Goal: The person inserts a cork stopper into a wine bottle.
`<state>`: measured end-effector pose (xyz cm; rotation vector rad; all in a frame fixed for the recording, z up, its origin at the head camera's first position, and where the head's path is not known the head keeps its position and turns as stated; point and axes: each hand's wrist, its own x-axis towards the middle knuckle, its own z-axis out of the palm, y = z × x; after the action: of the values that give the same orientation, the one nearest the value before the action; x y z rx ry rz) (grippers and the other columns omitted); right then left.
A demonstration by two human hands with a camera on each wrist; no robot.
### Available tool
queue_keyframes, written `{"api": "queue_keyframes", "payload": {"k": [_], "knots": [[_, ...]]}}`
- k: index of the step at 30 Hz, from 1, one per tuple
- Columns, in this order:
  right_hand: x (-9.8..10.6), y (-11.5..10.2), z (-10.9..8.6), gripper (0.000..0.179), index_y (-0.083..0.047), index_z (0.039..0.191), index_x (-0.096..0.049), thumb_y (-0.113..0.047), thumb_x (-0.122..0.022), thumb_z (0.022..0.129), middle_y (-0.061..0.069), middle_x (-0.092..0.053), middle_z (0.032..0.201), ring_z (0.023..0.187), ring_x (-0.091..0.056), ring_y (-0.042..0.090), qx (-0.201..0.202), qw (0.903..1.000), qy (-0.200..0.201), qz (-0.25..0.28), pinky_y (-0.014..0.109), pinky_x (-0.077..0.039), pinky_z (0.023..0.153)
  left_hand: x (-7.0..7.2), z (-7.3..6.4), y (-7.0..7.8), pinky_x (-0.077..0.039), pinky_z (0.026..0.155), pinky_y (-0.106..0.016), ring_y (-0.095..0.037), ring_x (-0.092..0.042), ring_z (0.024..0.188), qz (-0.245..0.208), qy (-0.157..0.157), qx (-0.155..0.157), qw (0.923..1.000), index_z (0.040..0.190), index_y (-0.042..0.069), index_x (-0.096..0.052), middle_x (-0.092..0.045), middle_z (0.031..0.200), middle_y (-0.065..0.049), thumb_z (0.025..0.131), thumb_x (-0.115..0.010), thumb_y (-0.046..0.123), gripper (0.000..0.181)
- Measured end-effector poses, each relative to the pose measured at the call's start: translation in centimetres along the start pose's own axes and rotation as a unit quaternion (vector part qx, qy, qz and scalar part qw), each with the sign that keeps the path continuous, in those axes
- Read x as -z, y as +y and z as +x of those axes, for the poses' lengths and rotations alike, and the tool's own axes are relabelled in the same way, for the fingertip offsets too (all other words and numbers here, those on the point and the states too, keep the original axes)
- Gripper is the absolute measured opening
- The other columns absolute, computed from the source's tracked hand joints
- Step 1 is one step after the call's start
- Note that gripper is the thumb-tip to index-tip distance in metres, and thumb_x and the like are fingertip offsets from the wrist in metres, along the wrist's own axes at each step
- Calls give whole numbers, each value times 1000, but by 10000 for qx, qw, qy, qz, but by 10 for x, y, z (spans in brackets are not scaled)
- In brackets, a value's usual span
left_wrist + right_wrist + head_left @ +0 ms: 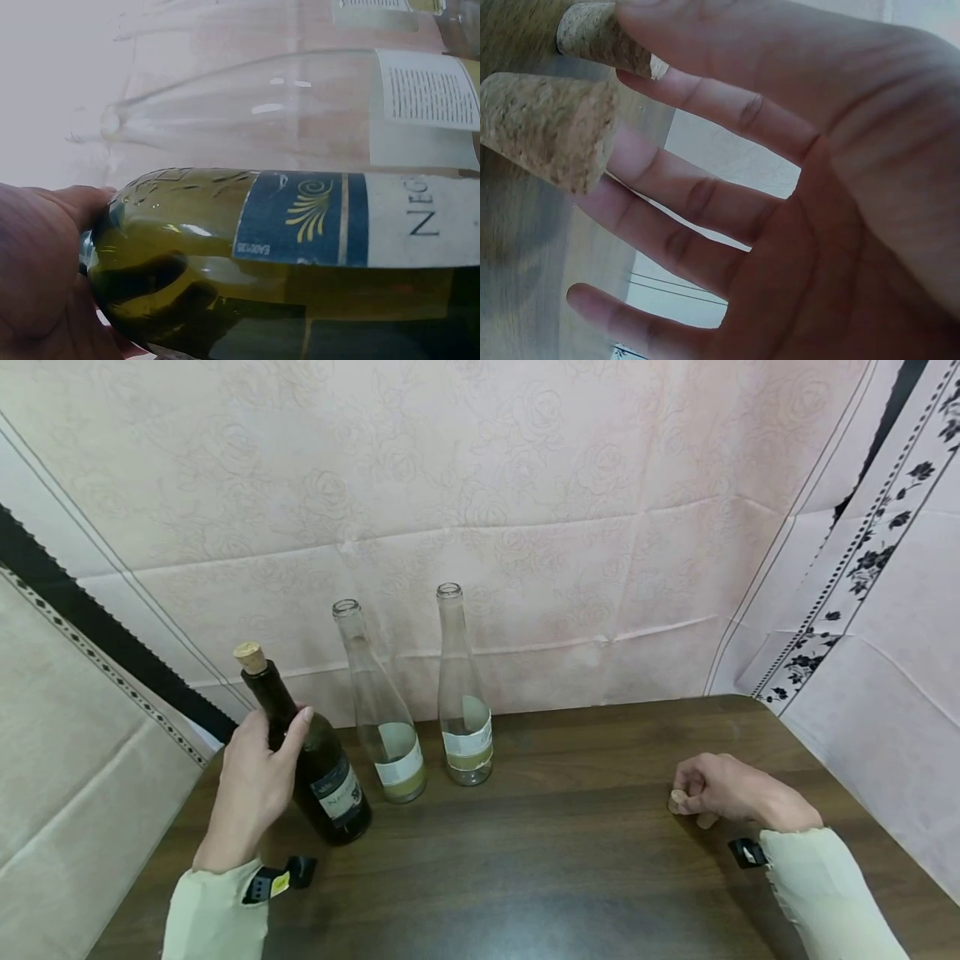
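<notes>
My left hand [258, 768] grips a dark green wine bottle [337, 802] around its neck and shoulder. The bottle has a blue and white label, and a cork [251, 657] sticks up from its mouth. In the left wrist view the bottle's body fills the lower part. On the right side of the table, my right hand [723, 789] pinches a tapered cork [604, 37] between thumb and index finger. A second tapered cork [551, 131] stands by the tips of the middle fingers, which are spread fairly straight.
Two clear glass bottles without corks, one [397, 760] beside the green bottle and another [467, 743] to its right, stand near the back edge of the brown wooden table [570, 827]. A patterned cloth [525, 485] hangs behind the table and along both sides.
</notes>
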<state>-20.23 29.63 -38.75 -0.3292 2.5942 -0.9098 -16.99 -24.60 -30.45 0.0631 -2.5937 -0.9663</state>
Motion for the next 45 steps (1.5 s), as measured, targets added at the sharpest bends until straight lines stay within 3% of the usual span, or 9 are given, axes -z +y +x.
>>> {"api": "queue_keyframes", "payload": {"k": [5, 15, 28, 33, 36, 38, 42, 45], "knots": [[0, 0, 0, 8, -4, 83, -61, 0, -68, 83, 8, -66, 75, 68, -65, 21, -81, 9999, -65, 1, 33, -57, 61, 2, 5, -6, -38, 92, -70, -46, -47, 121, -68, -19, 230, 9997, 138, 5, -44, -45, 135, -28, 99, -33, 55, 64], [1, 0, -1, 9, -7, 83, -61, -3, -69, 84, 7, -64, 74, 68, -65, 20, -151, 9997, -35, -192, 33, -55, 61, 1, 12, -13, -39, 93, -68, -46, -47, 120, -159, 88, 364, 9992, 138, 1, -42, -45, 134, -28, 98, -34, 58, 70], [3, 0, -1, 12, -9, 89, -65, -5, -73, 81, 5, -63, 74, 67, -62, 17, -45, 9986, -115, -508, 30, -49, 56, -8, 23, -23, -36, 99, -66, -39, -43, 126, -465, 847, 263, 9950, 132, 6, -48, -49, 133, -23, 98, -38, 54, 59], [5, 1, -1, 17, -11, 92, -65, -5, -74, 79, 4, -62, 76, 69, -59, 17, -35, 9982, -153, -580, 30, -47, 56, -12, 24, -25, -38, 96, -63, -38, -49, 117, -498, 1240, -74, 9910, 130, 3, -48, -55, 124, -24, 100, -38, 49, 57], [5, 2, -1, 14, -9, 91, -65, -2, -71, 80, 6, -64, 78, 71, -61, 19, -12, 9991, -245, -355, 31, -51, 58, -13, 22, -21, -35, 98, -59, -38, -46, 118, -448, 1764, -271, 9829, 135, 3, -45, -53, 127, -24, 101, -39, 46, 56], [6, 4, -2, 13, -7, 91, -65, -1, -70, 81, 8, -66, 80, 72, -63, 21, 56, 9994, -305, -163, 33, -53, 60, -12, 20, -14, -33, 99, -55, -38, -44, 119, -358, 2277, -398, 9723, 136, 4, -44, -51, 130, -23, 100, -42, 45, 55], [7, 5, -2, 12, -5, 91, -64, 1, -69, 81, 10, -68, 82, 72, -64, 22, 117, 9992, -370, 45, 33, -54, 61, -8, 12, 6, -26, 103, -46, -34, -36, 122, -195, 3359, -600, 9398, 134, 6, -45, -46, 134, -18, 96, -52, 40, 52], [7, 6, -2, 12, -4, 91, -64, 2, -68, 81, 10, -68, 82, 72, -64, 23, 161, 9990, -393, 105, 33, -54, 61, -9, 7, 22, -24, 105, -38, -30, -36, 121, -246, 3960, -963, 9128, 125, 4, -52, -47, 130, -16, 92, -57, 33, 44]]}}
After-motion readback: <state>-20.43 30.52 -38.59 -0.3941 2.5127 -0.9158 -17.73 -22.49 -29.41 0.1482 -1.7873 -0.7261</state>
